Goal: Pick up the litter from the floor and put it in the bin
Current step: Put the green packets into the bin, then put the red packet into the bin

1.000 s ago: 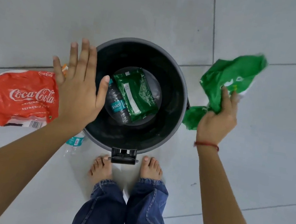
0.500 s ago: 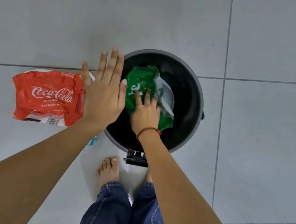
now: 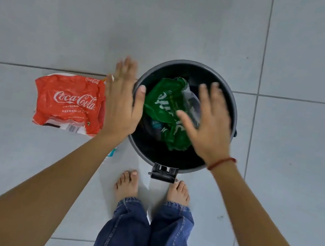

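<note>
A round dark bin [image 3: 188, 64] stands open on the grey tiled floor. A crumpled green plastic wrapper [image 3: 164, 106] lies inside it on top of a water bottle [image 3: 154, 124]. My right hand [image 3: 210, 126] hovers above the bin's right half, fingers spread, holding nothing. My left hand [image 3: 123, 104] is flat and open above the bin's left rim. A red Coca-Cola wrapper [image 3: 68, 103] lies on the floor just left of that hand. Part of a clear bottle with a teal label [image 3: 112, 152] peeks out from under my left forearm.
My bare feet [image 3: 128, 185] stand just behind the bin's pedal [image 3: 163, 173]. Grey floor tiles stretch all around the bin.
My right hand carried the green wrapper from the right into the bin, let it go and lifted away, fingers apart. My left hand stayed open by the rim.
</note>
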Demonstrator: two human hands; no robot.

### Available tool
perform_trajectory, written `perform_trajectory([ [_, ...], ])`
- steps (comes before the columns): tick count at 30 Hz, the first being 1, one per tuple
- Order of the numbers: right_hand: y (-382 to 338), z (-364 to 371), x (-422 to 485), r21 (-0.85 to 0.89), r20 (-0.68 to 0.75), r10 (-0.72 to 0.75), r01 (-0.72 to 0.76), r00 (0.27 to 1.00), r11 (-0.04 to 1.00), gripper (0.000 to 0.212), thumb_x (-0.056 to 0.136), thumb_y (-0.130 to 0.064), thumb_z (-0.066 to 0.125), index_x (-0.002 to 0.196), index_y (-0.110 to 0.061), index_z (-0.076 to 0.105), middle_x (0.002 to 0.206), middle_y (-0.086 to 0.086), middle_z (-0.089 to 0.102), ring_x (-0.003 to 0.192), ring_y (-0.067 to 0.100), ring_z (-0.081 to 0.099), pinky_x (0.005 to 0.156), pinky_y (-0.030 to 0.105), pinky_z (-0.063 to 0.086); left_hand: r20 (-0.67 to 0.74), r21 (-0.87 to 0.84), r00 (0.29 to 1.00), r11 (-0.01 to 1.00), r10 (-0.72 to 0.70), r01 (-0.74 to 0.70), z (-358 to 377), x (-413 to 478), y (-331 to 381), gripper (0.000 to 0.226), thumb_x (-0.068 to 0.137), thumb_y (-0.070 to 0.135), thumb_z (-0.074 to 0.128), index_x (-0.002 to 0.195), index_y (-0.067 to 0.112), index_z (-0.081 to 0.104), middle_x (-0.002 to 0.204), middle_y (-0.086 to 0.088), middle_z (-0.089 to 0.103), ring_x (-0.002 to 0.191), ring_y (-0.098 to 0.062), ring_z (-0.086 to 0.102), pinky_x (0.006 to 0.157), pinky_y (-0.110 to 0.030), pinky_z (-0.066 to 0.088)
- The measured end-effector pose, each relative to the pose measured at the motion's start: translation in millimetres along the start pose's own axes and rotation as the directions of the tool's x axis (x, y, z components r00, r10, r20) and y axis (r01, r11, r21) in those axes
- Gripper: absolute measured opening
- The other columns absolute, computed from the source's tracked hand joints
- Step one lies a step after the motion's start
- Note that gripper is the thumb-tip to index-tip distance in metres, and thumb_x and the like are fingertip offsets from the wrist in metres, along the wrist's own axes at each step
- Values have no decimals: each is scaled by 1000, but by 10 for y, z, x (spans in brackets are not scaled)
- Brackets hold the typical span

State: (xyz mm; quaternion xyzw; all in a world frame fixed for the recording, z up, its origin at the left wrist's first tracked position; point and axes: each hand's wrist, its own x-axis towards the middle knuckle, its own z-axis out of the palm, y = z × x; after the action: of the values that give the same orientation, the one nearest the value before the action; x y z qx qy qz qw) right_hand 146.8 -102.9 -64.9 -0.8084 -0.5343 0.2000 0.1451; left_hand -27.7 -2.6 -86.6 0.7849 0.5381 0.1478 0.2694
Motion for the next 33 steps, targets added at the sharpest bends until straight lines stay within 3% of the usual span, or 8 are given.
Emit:
perform_trajectory([
  [3,259,-191,-24,-149,-150,3,-26,989,988,78,91,-57,46,148,-6,31,154,29,24,142,42,26,112,55,27,-207,-121,917,939,-342,322,-25,-227,-415,53,100,33,31,145,5,34,153,-16,34,144,-29,27,119,-43,21],
  [7,457,-111,52,-172,-60,62,-72,996,982,84,92,-56,49,152,-6,18,158,28,10,147,41,10,116,58,19,-43,186,817,799,-575,572,18,-718,-1063,74,94,47,48,148,2,25,154,-22,27,144,-38,22,114,-58,24],
  [13,478,19,109,-127,-122,75,-90,990,988,84,91,-61,43,152,-11,14,159,25,8,148,40,7,117,54,16,186,428,825,799,-534,422,238,-484,-1462,102,83,62,53,151,3,6,160,-18,10,148,-33,9,118,-52,16],
  [19,507,19,102,-106,-130,79,-93,988,990,85,90,-63,41,153,-12,14,160,23,7,148,38,7,117,52,16,176,399,683,685,-709,609,442,27,-1480,103,85,62,53,152,4,0,160,-21,9,146,-39,15,116,-56,19],
  [23,510,4,93,-76,-125,89,-99,988,992,85,89,-61,45,153,-12,16,160,23,8,148,39,9,118,50,16,140,498,703,664,-697,559,439,11,-1603,57,96,43,45,134,0,40,129,-25,55,118,-43,53,100,-52,42],
  [26,491,-1,106,-64,-118,90,-98,989,993,85,89,-61,46,152,-12,17,160,23,9,148,39,10,118,50,17,101,424,718,683,-689,595,288,83,-1720,37,97,31,36,111,2,54,111,-27,63,102,-44,61,91,-51,51],
  [29,462,-23,99,-62,-114,98,-105,989,993,85,90,-61,46,152,-11,17,159,24,10,147,40,10,117,50,18,339,599,771,756,-539,266,599,-516,-1375,47,100,32,31,133,-1,35,138,-40,40,126,-51,43,100,-62,39],
  [33,443,-59,95,-80,-107,106,-115,989,990,84,91,-60,45,152,-10,17,159,26,10,147,40,11,117,50,18,608,423,540,813,-583,400,1025,-1687,-872,54,104,20,24,153,13,0,162,-12,-3,149,-25,9,122,-40,14],
])
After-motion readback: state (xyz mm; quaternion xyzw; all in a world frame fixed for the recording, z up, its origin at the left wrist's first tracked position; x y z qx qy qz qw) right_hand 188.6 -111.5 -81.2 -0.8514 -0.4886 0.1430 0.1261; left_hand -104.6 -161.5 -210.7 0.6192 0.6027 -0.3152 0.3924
